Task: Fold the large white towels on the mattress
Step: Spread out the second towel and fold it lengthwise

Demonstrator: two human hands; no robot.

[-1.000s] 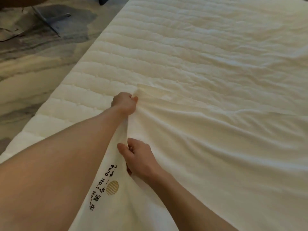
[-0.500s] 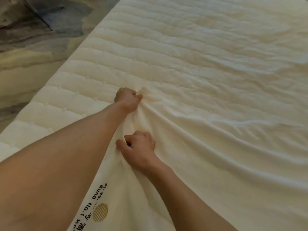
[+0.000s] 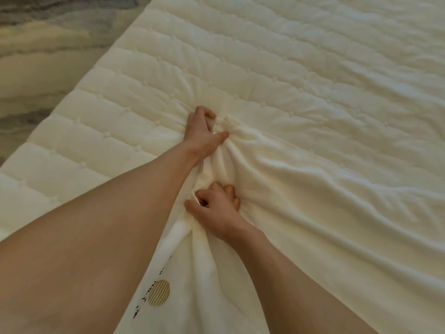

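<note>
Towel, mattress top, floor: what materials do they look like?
Towel: soft matte white cloth, probably cotton terry; it bunches into deep, rounded folds.
Mattress: matte quilted fabric over padding; stitched channels and small tufted dimples show.
Floor: grey and beige veined pattern; whether stone or carpet cannot be told, as it is blurred.

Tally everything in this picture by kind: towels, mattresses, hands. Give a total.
Towels: 1, the white towel, bunched where both hands grip it.
Mattresses: 1, the quilted mattress under the towel.
Hands: 2, the left hand farther out and the right hand nearer.
Total: 4
</note>
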